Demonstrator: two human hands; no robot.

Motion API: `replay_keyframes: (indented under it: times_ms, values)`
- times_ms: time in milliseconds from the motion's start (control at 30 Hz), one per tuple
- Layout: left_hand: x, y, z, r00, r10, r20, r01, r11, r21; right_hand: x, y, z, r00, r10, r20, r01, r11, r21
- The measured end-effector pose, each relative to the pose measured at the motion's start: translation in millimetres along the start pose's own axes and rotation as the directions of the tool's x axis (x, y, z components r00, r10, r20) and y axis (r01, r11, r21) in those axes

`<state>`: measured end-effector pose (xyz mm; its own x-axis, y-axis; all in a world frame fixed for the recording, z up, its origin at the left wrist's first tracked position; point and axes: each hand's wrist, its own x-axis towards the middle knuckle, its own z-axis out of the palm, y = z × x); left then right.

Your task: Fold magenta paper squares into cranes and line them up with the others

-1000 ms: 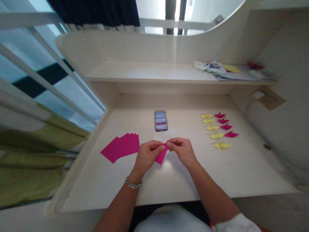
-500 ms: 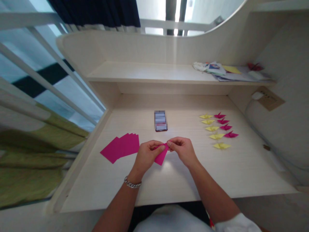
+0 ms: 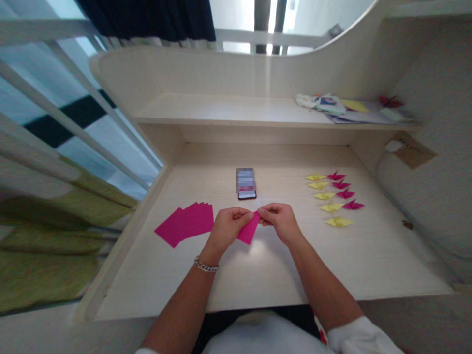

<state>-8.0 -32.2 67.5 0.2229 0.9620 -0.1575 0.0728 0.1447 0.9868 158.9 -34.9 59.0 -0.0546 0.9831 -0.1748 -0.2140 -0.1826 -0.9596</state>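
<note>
A folded piece of pink origami paper (image 3: 249, 233) is held up between my two hands above the desk. My left hand (image 3: 229, 225) pinches its left side between thumb and fingers, hiding part of it. At the paper's upper right corner, the thumb and fingertips of my right hand (image 3: 280, 220) are closed on it. Left of my hands lies a fanned stack of pink paper squares (image 3: 188, 223). Folded paper cranes stand in two columns to the right, yellow cranes (image 3: 324, 195) beside pink cranes (image 3: 345, 194).
A phone (image 3: 246, 184) lies on the desk (image 3: 280, 275) just beyond my hands. Papers and a plastic bag (image 3: 324, 104) rest on the raised shelf (image 3: 221, 109). A cable with a white plug (image 3: 394, 145) runs down the right wall. White rails (image 3: 73, 125) border the left side.
Both hands have moved slightly up and to the right with the pink paper. My grip on it looks the same.
</note>
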Motion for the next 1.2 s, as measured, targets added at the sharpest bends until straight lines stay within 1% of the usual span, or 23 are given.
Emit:
replay_keyframes:
  times_ms: [100,267,467,567,700,833,967,1100,1200]
  values:
    - [7.6,2.7,-0.3,1.0,-0.009,-0.006,0.009,1.0,0.022,6.4,0.5,-1.4,1.0,-0.001,-0.012,0.001,1.0,0.006]
    - [14.1,9.6,1.2,0.999,0.033,-0.019,-0.032,0.998,0.054,13.4,-1.8,-2.9,1.0,-0.013,-0.024,0.014,1.0,0.016]
    - [16.5,8.0,0.8,0.999,0.045,-0.012,-0.044,0.997,0.062,13.0,-5.7,-6.2,0.999,0.007,0.044,-0.009,0.999,0.051]
    - [16.9,6.9,0.1,0.999,0.052,-0.003,-0.052,0.997,0.062,11.4,-7.3,-7.3,0.998,0.007,0.06,-0.009,1.0,0.024]
    - [16.4,8.5,0.3,0.998,0.067,0.005,-0.068,0.992,0.103,10.7,-6.2,-6.8,0.998,-0.017,0.06,0.02,0.999,-0.038]
    - [16.7,6.0,0.6,0.996,0.072,0.052,-0.078,0.989,0.126,11.0,-1.2,-5.3,0.997,-0.023,0.068,0.029,0.995,-0.095]
    - [16.6,1.9,0.9,0.996,0.053,0.067,-0.061,0.991,0.117,11.5,2.6,-5.2,0.997,-0.018,0.078,0.028,0.992,-0.123]
    - [14.2,1.7,1.2,0.998,0.023,0.057,-0.029,0.995,0.099,11.8,3.6,-5.5,0.997,-0.014,0.078,0.025,0.989,-0.147]
    - [12.1,1.8,-1.2,0.996,0.006,0.094,-0.014,0.996,0.086,11.4,3.3,-5.2,0.998,-0.012,0.063,0.022,0.988,-0.15]
